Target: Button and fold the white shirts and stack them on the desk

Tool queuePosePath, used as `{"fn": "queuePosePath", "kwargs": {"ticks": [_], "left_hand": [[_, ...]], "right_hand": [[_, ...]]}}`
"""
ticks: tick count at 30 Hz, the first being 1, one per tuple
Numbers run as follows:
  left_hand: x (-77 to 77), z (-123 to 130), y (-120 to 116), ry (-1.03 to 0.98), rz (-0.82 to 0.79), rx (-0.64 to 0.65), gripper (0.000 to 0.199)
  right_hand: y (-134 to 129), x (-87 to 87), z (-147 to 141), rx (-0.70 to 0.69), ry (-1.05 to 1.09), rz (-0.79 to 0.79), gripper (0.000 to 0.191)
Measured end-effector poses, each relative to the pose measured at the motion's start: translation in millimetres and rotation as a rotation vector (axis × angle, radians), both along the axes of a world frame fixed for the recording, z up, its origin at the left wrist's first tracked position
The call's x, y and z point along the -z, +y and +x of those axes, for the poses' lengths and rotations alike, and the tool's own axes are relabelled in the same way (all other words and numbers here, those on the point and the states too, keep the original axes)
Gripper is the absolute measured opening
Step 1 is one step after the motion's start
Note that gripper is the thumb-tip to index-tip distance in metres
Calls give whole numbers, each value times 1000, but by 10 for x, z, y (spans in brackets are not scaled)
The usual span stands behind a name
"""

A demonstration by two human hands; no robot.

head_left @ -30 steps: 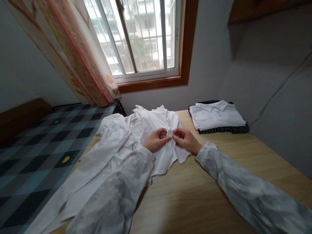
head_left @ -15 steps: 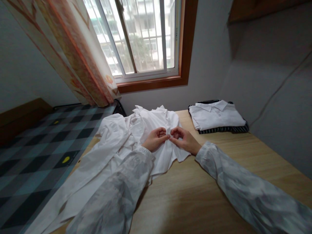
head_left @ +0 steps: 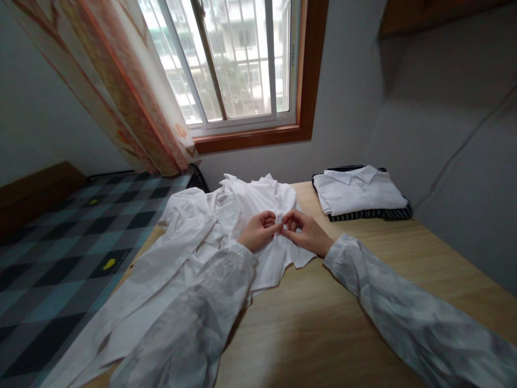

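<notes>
One pale wooden table spreads before us in a room with one window. Nearest, our two forearms in two grey-white patterned sleeves reach in from seven and four o'clock, angling toward each other. Our two hands meet just ahead at twelve, wrists low, thumbs nearly tip to tip. The left hand and the right hand each curl their fingers, pinching white clothing between them. It lies rumpled on the table from seven round to twelve o'clock; we cannot tell whether it is one garment or more. One bed with a checked cover stands at nine to ten. At one o'clock, one folded white collared shirt rests on dark striped fabric. Farther off, one patterned curtain hangs at eleven, beside the window at twelve.
</notes>
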State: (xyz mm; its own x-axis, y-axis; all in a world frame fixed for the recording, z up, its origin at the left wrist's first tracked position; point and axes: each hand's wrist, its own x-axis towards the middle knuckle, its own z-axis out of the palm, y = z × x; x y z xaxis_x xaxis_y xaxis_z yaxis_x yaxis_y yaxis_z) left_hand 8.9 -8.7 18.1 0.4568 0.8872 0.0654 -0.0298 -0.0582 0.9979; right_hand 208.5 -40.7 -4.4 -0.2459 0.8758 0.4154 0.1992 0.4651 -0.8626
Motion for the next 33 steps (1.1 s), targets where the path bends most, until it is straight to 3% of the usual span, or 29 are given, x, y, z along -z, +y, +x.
{"fn": "queuePosePath", "kwargs": {"ticks": [7, 17, 29, 33], "left_hand": [[63, -42, 47, -12, -5, -11, 51], [55, -31, 51, -67, 16, -18, 45], [52, -10, 18, 42, 51, 46, 52], [60, -10, 20, 71, 106, 48, 47]], "right_hand": [[-6, -8, -6, 28, 8, 16, 42], [-53, -18, 13, 144, -242, 135, 30], [-60, -25, 40, 72, -144, 189, 19], [-46, -6, 37, 148, -134, 208, 14]]}}
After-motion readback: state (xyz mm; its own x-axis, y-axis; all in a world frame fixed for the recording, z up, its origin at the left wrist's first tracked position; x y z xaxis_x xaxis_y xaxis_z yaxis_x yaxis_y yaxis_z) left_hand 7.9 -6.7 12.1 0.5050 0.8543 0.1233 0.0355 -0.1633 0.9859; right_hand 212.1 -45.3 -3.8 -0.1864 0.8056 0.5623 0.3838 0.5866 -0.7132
